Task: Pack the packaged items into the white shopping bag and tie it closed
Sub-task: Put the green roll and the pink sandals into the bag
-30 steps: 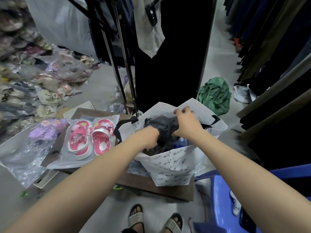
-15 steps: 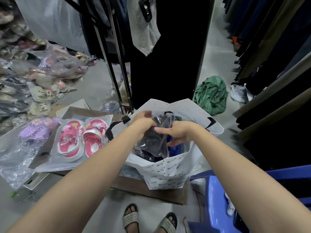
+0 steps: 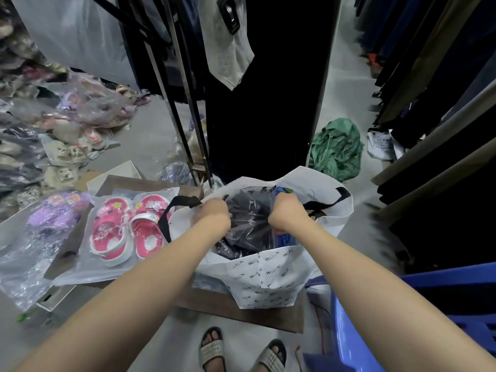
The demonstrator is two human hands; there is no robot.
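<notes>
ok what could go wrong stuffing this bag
The left hand and right hand grip the dark plastic-wrapped packet at the mouth of the white printed shopping bag, which looks full; forcing it could tear the wrap. The pink sandals in clear wrap lie outside, so the black strap handles may not tie.

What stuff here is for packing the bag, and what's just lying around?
For the job:
white bag
dark packet, gripped by the left hand and right hand
pink sandals and purple sandals, packaged, not yet packed

Just lying about:
green cloth
blue stool
hanging clothes
shoe pile
</notes>
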